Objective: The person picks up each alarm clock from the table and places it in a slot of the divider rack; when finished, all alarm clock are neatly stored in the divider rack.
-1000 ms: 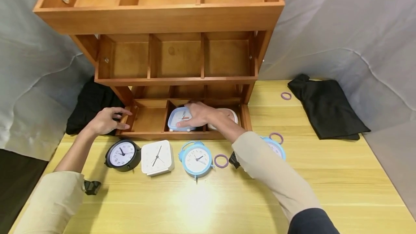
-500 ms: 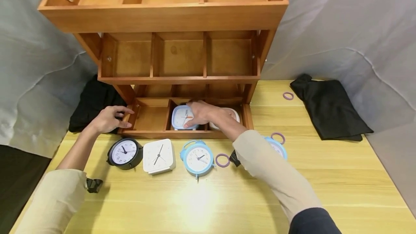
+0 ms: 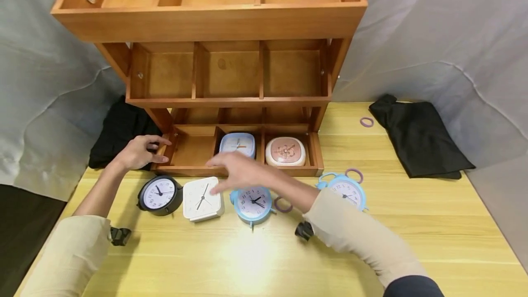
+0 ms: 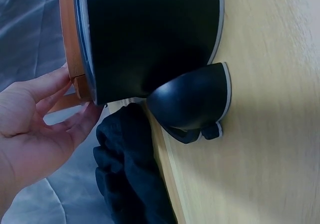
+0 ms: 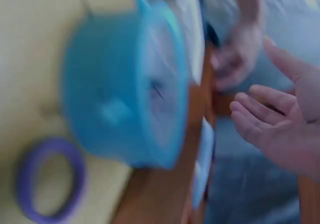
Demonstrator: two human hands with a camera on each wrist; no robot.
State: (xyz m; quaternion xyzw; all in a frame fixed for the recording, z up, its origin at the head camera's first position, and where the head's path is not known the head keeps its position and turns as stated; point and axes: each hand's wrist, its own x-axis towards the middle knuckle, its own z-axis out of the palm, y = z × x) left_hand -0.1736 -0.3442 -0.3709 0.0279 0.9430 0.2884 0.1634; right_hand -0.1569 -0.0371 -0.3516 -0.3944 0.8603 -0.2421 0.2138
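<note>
My right hand (image 3: 231, 171) hovers open over the table, between the white square clock (image 3: 202, 199) and the blue twin-bell alarm clock (image 3: 252, 203), and holds nothing. In the blurred right wrist view its fingers (image 5: 260, 116) are spread beside the blue alarm clock (image 5: 120, 89). A blue square clock (image 3: 238, 144) stands in the middle compartment of the bottom wooden tray (image 3: 239, 171); a pink-faced white clock (image 3: 285, 151) stands in the right one. My left hand (image 3: 139, 150) rests its fingers on the tray's left corner (image 4: 67, 44). The black round clock (image 3: 158, 194) stands below it.
The wooden organiser's two upper tiers (image 3: 206, 22) overhang the tray. A second blue alarm clock (image 3: 345, 190) stands to the right. Purple rings (image 3: 283, 204) (image 3: 352, 174) (image 3: 366, 122) lie on the yellow table. Black cloths lie at right (image 3: 416, 136) and left (image 3: 117, 129).
My right hand let go of the blue square clock in the middle compartment and drew back toward me over the table clocks. The left hand stayed on the tray corner.
</note>
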